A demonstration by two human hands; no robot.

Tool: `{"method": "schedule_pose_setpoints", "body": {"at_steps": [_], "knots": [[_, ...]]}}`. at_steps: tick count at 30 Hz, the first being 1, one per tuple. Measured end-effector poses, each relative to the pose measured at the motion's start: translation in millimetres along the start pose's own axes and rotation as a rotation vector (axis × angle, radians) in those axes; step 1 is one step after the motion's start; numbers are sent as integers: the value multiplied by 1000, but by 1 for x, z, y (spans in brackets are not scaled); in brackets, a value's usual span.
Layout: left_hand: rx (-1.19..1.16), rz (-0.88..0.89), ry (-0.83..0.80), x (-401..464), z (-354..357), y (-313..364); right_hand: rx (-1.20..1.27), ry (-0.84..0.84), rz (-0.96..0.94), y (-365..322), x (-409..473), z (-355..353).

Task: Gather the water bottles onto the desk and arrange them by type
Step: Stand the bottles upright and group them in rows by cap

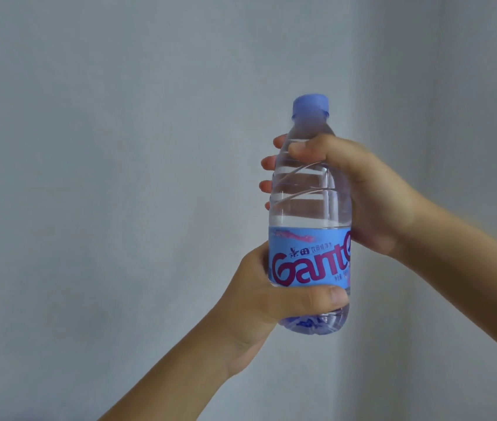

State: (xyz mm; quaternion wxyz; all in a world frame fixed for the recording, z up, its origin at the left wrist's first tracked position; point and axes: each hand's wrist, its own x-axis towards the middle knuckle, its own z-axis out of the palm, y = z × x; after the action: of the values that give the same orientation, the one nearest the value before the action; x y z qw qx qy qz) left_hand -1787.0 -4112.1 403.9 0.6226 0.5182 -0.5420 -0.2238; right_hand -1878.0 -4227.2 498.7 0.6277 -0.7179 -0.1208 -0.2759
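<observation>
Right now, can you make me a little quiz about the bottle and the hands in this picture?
1. True or false: the water bottle is standing on a desk.
2. Which hand grips the bottle's upper, clear part? A) left hand B) right hand C) neither
3. Fill in: the bottle's cap is the colour ____.

Key:
1. False. Both hands hold it upright in the air in front of a plain grey wall; no desk shows.
2. B. The right hand wraps the clear part above the blue label; the left hand grips near the bottom.
3. Blue, and the cap is still on.
</observation>
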Motion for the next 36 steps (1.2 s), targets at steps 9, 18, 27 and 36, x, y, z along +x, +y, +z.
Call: {"method": "schedule_pose_setpoints", "body": {"at_steps": [9, 18, 27, 36], "knots": [[-38, -117, -86, 4, 19, -75, -374, 88, 161, 40, -42, -38], [-51, -331, -159, -14, 51, -174, -456, 163, 313, 115, -107, -64], [19, -498, -129, -66, 95, -289, -411, 237, 592, 210, -200, -72], [120, -662, -89, -124, 143, -385, -374, 313, 793, 297, -286, -73]]}}
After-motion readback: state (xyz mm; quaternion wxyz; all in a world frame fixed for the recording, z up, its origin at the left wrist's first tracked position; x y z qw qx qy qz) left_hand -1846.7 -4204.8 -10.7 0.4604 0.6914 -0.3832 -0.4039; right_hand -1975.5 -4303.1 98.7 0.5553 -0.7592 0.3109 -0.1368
